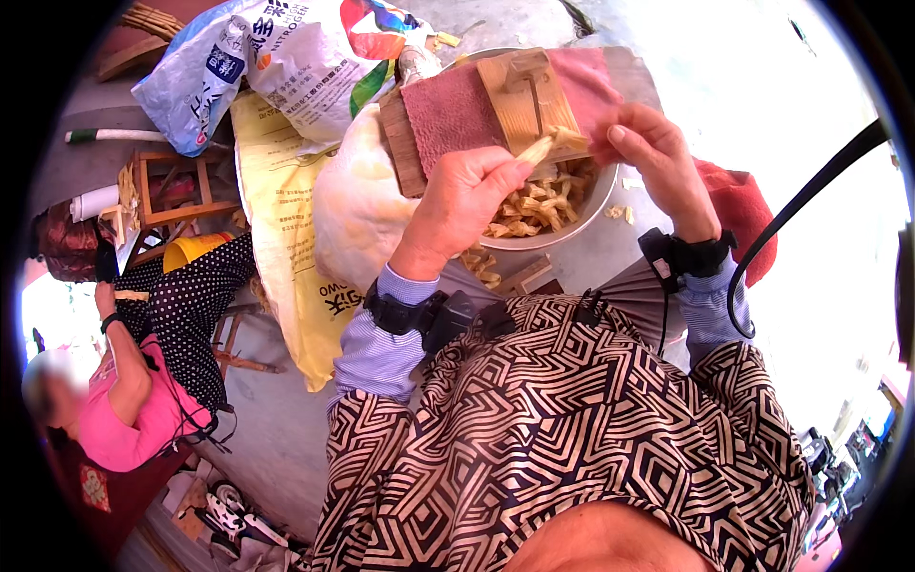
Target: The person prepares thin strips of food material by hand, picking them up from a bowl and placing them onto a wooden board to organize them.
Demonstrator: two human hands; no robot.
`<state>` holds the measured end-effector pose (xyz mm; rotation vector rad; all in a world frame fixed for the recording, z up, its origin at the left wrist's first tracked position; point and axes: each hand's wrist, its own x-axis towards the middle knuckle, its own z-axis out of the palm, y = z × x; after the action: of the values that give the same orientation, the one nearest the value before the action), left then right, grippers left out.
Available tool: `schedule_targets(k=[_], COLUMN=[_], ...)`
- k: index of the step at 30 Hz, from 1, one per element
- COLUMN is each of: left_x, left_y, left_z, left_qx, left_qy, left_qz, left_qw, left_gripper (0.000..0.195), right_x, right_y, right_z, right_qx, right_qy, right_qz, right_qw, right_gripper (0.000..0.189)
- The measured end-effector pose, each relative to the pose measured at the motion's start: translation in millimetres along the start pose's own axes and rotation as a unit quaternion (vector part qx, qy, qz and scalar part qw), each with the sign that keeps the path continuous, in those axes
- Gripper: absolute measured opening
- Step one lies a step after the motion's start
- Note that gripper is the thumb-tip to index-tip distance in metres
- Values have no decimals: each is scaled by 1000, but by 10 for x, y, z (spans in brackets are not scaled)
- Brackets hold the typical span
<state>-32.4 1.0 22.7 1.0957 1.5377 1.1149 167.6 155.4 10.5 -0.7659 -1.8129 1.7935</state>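
My left hand [472,196] pinches one end of a pale yellow folded strip [540,149], perhaps dried plant leaf, above a round metal basin [604,207]. Close to the strip's far end is my right hand [647,146], thumb and fingers curled near one another; whether they hold a part of it is unclear. Many folded yellow pieces [543,207] lie in the basin. Across its top rests a board [404,143] covered with pinkish-red cloth [454,107]. On the cloth sits a wooden block [525,93] with a thin metal rod on it.
A white padded bundle [361,207] adjoins the basin at left, beside a yellow printed sack [279,214] and a white-and-blue plastic sack [286,64]. A red cushion-like object [740,214] is at right. A black cable [793,171] arcs near my right forearm. Another person in pink [136,407] sits at far left.
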Motion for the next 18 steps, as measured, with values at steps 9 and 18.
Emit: schedule_targets(k=[9,18], left_x=[264,491], left_y=[31,-293], left_z=[-23,-21], left_qx=[1,-9], left_qy=[-27,88], left_qz=[-4,-6], left_qw=[1000,996], left_gripper=[18,13], right_x=[116,274], right_y=[-133,183], right_z=[187,291], right_qx=[22,-135], right_qy=[0,105], right_qz=[102,-11], right_qw=[995,985], right_gripper=[17,15])
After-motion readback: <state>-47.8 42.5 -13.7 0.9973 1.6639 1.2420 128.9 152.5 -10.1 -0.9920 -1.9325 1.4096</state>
